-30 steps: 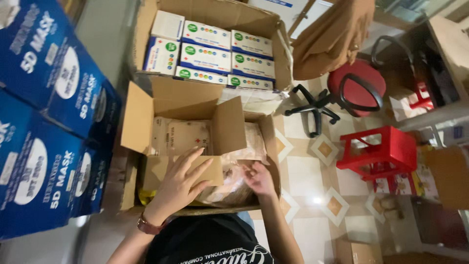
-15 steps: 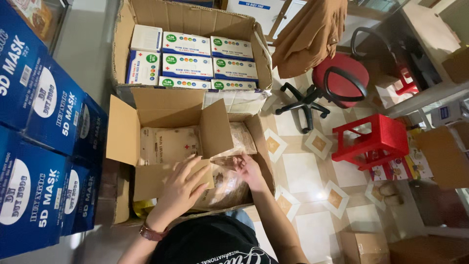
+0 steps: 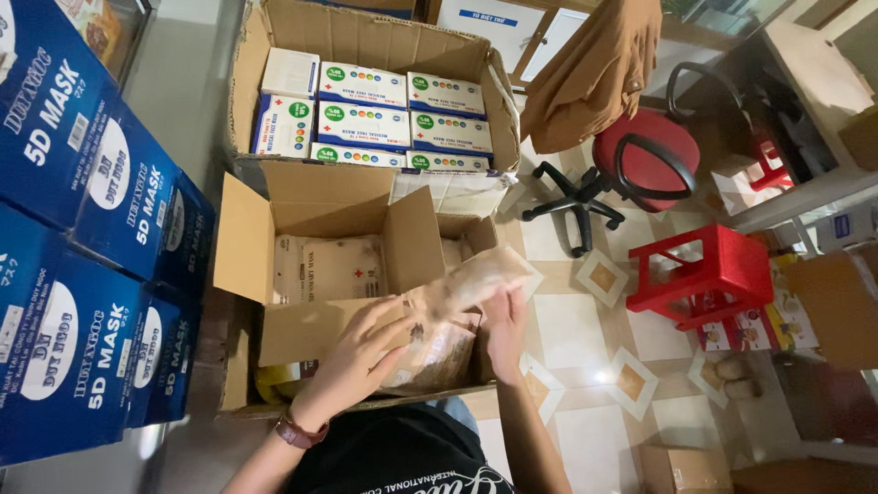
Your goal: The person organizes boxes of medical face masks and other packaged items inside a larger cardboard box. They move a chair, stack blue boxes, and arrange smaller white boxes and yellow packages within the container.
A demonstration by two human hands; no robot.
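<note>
Plastic-wrapped packet (image 3: 466, 285) held between left hand (image 3: 357, 352) and right hand (image 3: 505, 325).

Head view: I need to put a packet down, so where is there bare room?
Free: tiled floor between open box and red stool. Crowded: far box full of cartons, blue cases stacked alongside, both hands over open box.

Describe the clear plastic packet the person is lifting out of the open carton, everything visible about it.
The packet is a flat, see-through plastic bag with brownish, blurred contents that cannot be made out. It is raised above the open cardboard carton, tilted, its far end higher. The right hand grips its right edge from below; the left hand touches its lower left end. More similar packets lie beneath it.
</note>
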